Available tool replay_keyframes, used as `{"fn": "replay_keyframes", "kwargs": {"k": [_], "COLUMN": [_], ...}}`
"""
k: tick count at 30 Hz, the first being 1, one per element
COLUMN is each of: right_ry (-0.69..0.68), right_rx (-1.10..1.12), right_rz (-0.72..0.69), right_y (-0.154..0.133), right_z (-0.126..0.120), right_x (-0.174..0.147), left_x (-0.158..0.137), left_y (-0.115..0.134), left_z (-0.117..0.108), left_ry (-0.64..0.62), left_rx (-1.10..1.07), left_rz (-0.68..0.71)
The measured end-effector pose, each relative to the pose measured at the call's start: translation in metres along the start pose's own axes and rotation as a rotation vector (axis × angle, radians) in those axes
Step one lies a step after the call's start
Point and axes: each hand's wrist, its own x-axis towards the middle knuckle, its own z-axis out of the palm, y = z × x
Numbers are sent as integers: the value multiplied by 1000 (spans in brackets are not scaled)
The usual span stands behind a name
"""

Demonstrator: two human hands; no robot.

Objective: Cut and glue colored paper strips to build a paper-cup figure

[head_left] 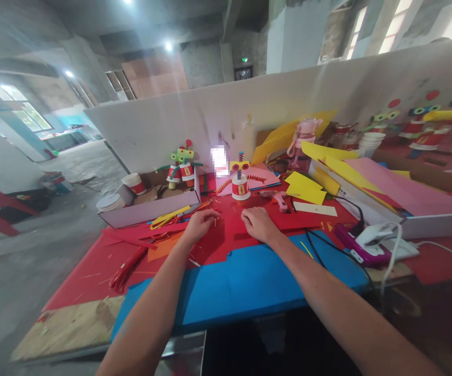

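A paper-cup figure (240, 188) stands upright at the middle of the table, with spring-like orange arms, yellow eyes and a coiled top. Both of my hands are in front of it and apart from it. My left hand (202, 224) is low over the red sheet (226, 243), its fingers slightly bent and apart; a small yellow bit shows by the fingertips. To the right, my right hand (260, 223) has its fingers curled in, and whatever may be inside them is hidden. A pink glue gun (278, 199) lies just beyond the right hand.
Two similar figures (182, 166) stand in a shallow box (155, 209) at back left. Yellow-handled scissors (171, 216) lie by my left hand. Yellow paper (306, 187), a purple power strip (361, 245) with cables and a box of coloured sheets (425, 227) are at right. A blue sheet (241, 287) covers the front.
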Motion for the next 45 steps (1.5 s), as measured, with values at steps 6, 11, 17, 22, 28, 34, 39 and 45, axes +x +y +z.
{"fn": "replay_keyframes", "kwargs": {"k": [6,11,17,22,28,34,39,45], "right_ry": [-83,-110,-69,-58,-117,-140,-138,-143], "right_rx": [-12,-32,52,79,145,198,244,252], "right_rz": [-75,-104,-134,-252,-291,-264,-269,-274], "right_y": [-17,-17,-15,-18,-19,-20,-18,-17], "right_z": [9,14,16,14,18,19,23,23], "right_x": [-3,-4,-6,-6,-7,-8,-8,-7], "left_x": [-4,-7,-7,-7,-7,-8,-6,-2], "left_y": [6,6,7,7,8,10,9,-10], "left_z": [-1,5,5,6,7,9,-24,-46], "left_ry": [-145,-195,-206,-208,-210,-227,71,344], "left_rx": [154,343,369,384,412,400,386,693], "left_rz": [-17,-39,-26,-15,-17,-25,-33,-169]}}
